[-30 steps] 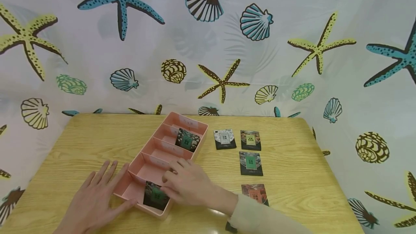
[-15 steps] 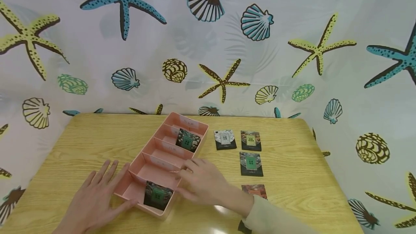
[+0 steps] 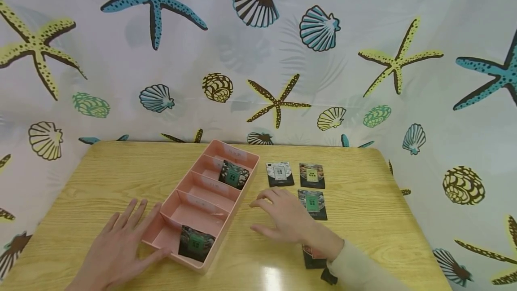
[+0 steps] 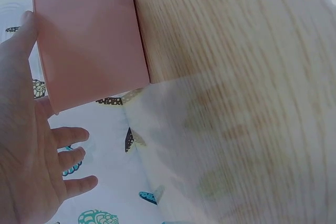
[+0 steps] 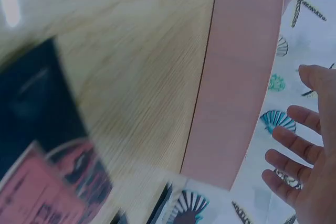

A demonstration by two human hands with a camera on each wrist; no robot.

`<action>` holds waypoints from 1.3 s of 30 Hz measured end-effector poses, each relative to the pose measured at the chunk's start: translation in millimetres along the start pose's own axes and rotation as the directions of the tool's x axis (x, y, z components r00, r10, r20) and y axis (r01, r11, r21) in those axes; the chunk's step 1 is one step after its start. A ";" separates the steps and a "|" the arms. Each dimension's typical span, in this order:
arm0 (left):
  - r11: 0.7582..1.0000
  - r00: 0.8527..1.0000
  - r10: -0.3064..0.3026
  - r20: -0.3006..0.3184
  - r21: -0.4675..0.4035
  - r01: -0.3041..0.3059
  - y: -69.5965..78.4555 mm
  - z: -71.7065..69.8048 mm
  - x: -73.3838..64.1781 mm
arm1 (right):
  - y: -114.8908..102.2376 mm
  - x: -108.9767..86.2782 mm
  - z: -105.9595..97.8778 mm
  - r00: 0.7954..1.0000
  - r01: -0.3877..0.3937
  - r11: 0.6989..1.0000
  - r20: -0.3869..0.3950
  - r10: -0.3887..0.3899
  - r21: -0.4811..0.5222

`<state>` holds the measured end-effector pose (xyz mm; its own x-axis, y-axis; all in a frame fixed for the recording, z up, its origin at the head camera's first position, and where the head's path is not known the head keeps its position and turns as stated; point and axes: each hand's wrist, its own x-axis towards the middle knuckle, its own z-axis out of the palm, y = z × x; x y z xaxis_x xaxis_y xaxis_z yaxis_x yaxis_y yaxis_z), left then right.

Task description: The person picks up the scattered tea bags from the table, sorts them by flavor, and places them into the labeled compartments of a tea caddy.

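Note:
A pink divided box (image 3: pixel 232 210) lies slantwise on the table. One dark sachet with a green label (image 3: pixel 197 242) leans in its nearest compartment. Another dark sachet with a green label (image 3: pixel 233 174) sits in a farther compartment. My left hand (image 3: pixel 119 244) rests at the box's near left corner, fingers straight and spread, its thumb touching the front rim. In the left wrist view the hand (image 4: pixel 31 145) borders the box's pink wall (image 4: pixel 92 35). Right of the box, my right hand (image 3: pixel 284 217) hovers over the table with loosely bent fingers, holding nothing; the right wrist view shows it (image 5: pixel 315 145) empty too.
Right of the box lie a white-labelled sachet (image 3: pixel 279 173), a yellow-labelled one (image 3: pixel 312 175) and a green-labelled one (image 3: pixel 317 210). My right forearm partly covers a red-labelled sachet (image 3: pixel 315 262) and a dark item (image 3: pixel 329 276). A patterned cloth (image 3: pixel 258 57) surrounds the wooden table (image 3: pixel 121 169).
My right hand has drawn away from the near sachet in the box and moved right, over the bare table beside the loose sachets. The left hand and box have stayed put.

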<state>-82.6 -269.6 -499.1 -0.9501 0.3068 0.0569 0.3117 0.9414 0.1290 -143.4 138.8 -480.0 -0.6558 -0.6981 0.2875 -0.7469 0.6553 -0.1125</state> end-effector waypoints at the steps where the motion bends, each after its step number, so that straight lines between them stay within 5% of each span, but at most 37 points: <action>1: 1.000 1.000 0.000 -0.001 -0.001 0.000 0.0 -0.2 0.0 | 3.9 -2.6 -0.5 1.000 -0.004 1.000 0.001 0.004 0.000; 18: 1.000 1.000 0.004 -0.017 -0.014 -0.004 0.0 -1.7 -0.4 | 62.2 -42.2 -1.4 0.983 -0.125 0.992 0.140 0.120 0.034; 25: 1.000 1.000 -0.001 -0.011 -0.010 0.001 -0.2 -1.6 -0.6 | 83.6 -53.6 3.7 0.986 -0.110 0.994 0.126 0.110 -0.007; 39: 1.000 1.000 0.008 -0.012 -0.007 -0.008 -1.3 -0.9 -0.3 | 115.5 -70.1 19.1 0.958 -0.222 0.972 0.167 0.232 -0.078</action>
<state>-82.6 -271.1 -498.4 -0.9473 0.3125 0.0703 0.3194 0.9378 0.1357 -185.7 257.9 -531.4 -0.8202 -0.5650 0.0902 -0.5719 0.8143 -0.0991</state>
